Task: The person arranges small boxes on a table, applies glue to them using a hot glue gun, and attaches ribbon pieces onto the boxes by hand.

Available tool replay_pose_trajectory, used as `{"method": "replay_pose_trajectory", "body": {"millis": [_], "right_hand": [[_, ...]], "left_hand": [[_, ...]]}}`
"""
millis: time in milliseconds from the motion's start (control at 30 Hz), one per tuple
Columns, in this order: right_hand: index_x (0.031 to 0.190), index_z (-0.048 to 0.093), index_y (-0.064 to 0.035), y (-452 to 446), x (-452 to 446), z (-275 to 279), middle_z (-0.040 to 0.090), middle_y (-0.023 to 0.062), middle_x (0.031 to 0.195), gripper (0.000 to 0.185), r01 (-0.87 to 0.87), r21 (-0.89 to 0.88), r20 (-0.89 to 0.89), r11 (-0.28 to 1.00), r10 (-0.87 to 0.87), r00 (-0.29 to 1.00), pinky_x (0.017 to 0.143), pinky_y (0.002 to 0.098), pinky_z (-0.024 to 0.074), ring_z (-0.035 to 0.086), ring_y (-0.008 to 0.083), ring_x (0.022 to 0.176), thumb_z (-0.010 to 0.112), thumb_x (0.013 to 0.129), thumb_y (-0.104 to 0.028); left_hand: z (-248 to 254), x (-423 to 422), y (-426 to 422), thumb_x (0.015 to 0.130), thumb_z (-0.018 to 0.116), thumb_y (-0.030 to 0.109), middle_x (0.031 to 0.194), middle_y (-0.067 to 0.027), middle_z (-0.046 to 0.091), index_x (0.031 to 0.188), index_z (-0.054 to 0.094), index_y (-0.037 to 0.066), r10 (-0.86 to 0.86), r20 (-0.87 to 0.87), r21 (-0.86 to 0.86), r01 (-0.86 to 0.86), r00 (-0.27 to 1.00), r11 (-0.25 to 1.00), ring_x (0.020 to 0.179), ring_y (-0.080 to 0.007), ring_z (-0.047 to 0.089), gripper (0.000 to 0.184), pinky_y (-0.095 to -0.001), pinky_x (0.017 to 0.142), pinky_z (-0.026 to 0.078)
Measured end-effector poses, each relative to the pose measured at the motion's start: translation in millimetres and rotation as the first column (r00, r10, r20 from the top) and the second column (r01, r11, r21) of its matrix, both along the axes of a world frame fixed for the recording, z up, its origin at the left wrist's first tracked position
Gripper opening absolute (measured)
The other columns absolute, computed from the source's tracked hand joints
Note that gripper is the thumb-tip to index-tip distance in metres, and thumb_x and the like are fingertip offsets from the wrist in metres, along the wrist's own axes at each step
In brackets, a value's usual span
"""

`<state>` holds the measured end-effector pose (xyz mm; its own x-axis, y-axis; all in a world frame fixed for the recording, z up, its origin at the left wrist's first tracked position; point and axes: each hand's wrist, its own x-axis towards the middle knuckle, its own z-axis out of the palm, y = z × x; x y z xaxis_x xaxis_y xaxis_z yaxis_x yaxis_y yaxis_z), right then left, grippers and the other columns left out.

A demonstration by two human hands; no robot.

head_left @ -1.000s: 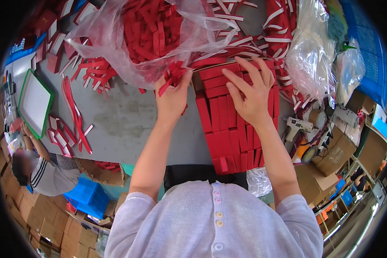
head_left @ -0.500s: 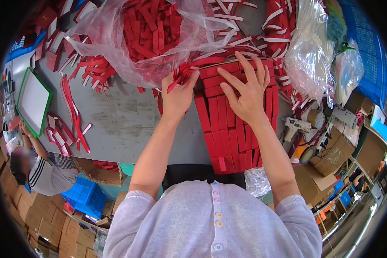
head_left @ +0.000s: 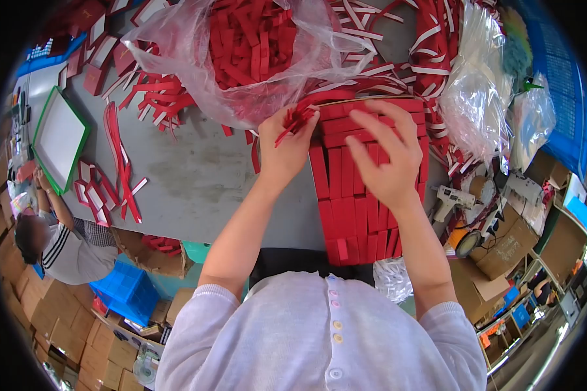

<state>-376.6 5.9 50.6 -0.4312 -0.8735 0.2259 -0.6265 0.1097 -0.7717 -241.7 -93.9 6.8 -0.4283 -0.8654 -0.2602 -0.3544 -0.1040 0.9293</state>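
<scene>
My left hand (head_left: 285, 144) is closed on a bunch of thin red strips (head_left: 297, 122), just left of the box's upper corner. Over the upper part of the box my right hand (head_left: 391, 153) is held with its fingers spread, somewhat blurred, with nothing visible in it. Below it lie rows of red blocks (head_left: 347, 218), packed side by side, the top ones crosswise. A clear plastic bag (head_left: 195, 78) holding a heap of red pieces (head_left: 254, 45) stands beyond my left hand. Whether my right fingertips touch the blocks is hard to see.
Red and white strips (head_left: 120, 163) lie on the grey table (head_left: 195, 189). A green-rimmed tray (head_left: 60, 140) is at the left, near another person (head_left: 72, 251). At the right are a glue gun (head_left: 451, 201), plastic wrapping (head_left: 479, 91) and cardboard boxes (head_left: 479, 287).
My right hand has drawn back a little from the top rows, its fingers spread. My left hand has come slightly nearer the box, still holding the strips. The whole view has shifted somewhat.
</scene>
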Motion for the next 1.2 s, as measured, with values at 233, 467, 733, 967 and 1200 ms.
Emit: {"method": "replay_pose_trajectory", "body": {"millis": [233,467,733,967,1200], "right_hand": [[0.095,0.069,-0.0077,-26,26,28,0.063,0.0072,0.097,0.028,-0.41,-0.05,-0.3,0.911,0.378,0.876,0.07,0.0309,0.0484,0.06,0.0225,0.086,0.071,0.068,0.001],[0.099,0.063,0.0019,-8,11,22,0.065,0.0066,0.081,0.018,0.212,0.188,0.9,0.959,-0.254,0.355,0.053,0.0221,0.0463,0.061,0.0122,0.067,0.065,0.082,0.002],[0.097,0.063,-0.0002,15,2,-4,0.063,0.0126,0.094,0.018,0.12,-0.02,0.931,0.993,-0.025,0.364,0.06,0.0249,0.0499,0.062,0.0168,0.078,0.062,0.08,0.006],[0.097,0.064,0.0022,12,-2,10,0.063,0.0124,0.091,0.018,0.201,0.098,0.987,0.975,-0.122,0.108,0.06,0.0237,0.0496,0.061,0.0134,0.074,0.064,0.079,0.006],[0.094,0.065,0.0011,16,6,-23,0.065,0.0036,0.077,0.014,0.288,0.276,0.726,0.917,-0.396,0.563,0.055,0.0191,0.0469,0.061,0.0081,0.067,0.068,0.08,0.0]], "left_hand": [[18,4,0,0.068,0.067,0.003,0.083,-0.0176,0.064,0.092,0.063,-0.003,-0.214,-0.011,-0.361,0.195,0.977,0.912,0.069,-0.0275,0.062,0.025,-0.0307,0.065,0.048],[30,15,-4,0.09,0.061,0.02,0.06,0.0017,0.049,0.094,0.062,0.0,0.193,-0.221,0.685,0.012,0.956,0.728,0.043,-0.0039,0.034,0.02,-0.0212,0.039,0.023],[36,20,-7,0.092,0.059,0.024,0.062,-0.0009,0.051,0.087,0.057,0.002,0.187,-0.368,0.862,0.258,0.911,0.437,0.042,-0.0048,0.033,0.023,-0.022,0.038,0.024],[31,15,6,0.086,0.064,0.009,0.064,-0.0004,0.051,0.095,0.053,0.007,0.082,-0.315,0.735,0.189,0.946,0.651,0.044,-0.0044,0.037,0.015,-0.021,0.039,0.026],[16,2,27,0.079,0.072,0.011,0.063,-0.0029,0.053,0.079,0.059,-0.001,-0.029,0.025,0.146,0.025,0.999,0.989,0.055,-0.0097,0.044,0.017,-0.0254,0.051,0.036]]}}
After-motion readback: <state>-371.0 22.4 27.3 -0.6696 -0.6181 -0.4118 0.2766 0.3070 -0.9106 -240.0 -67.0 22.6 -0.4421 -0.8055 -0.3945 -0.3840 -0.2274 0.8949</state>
